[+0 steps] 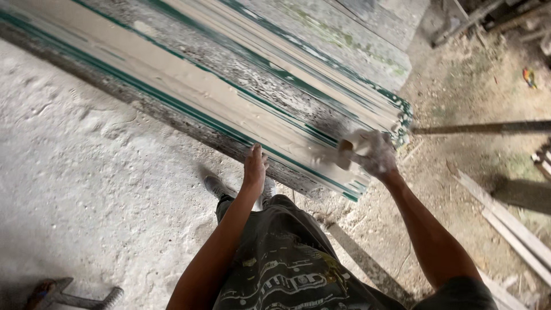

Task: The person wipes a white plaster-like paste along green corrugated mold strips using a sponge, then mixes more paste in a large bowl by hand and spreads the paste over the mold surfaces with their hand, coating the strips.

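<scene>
Head view, looking down: nearest are the person's paint-flecked dark shorts [287, 270] and two grey shoes [221, 186] planted on a pale, dusty concrete floor [86, 172]. At the lower left edge lies a metal clamp [63, 294] with a threaded bar. The left hand [254, 166] is stretched out, fingers loosely together and grasping nothing, its tips at the lower edge of a stack of long boards [229, 97]. The right hand [376, 154], smeared white, is clenched round a putty scraper [347, 152] whose blade presses on the pale, wet-looking coating near the stack's end. The boards run diagonally from upper left to the right; their faces are cream, their edges green, with grey mottled strips between. Beyond the end, the ground turns to dirt littered with sawdust [459, 80]. Loose wooden planks [511, 224] lie to the right, and a long dark bar [488, 127] juts out level from behind the stack.
</scene>
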